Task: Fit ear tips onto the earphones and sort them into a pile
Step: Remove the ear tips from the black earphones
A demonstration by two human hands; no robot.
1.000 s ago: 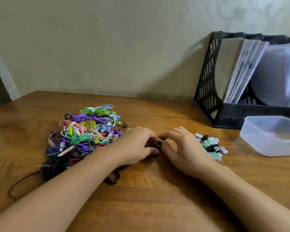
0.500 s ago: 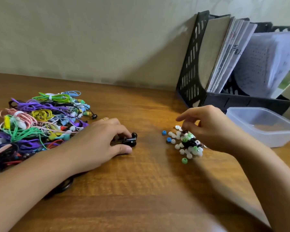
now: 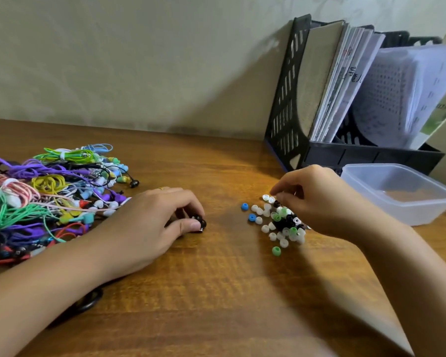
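Left hand [image 3: 150,222] pinches black earbud [image 3: 200,222] at frame centre. Right hand [image 3: 317,199], fingers curled, picks among loose ear tips [image 3: 281,222]; pinch unclear. Earphone pile [image 3: 49,191] at left; much apparently remains.

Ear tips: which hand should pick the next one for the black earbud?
Right. The right hand hovers over the ear tips, fingers curled down at them, while the left hand grips the black earbud against the table.
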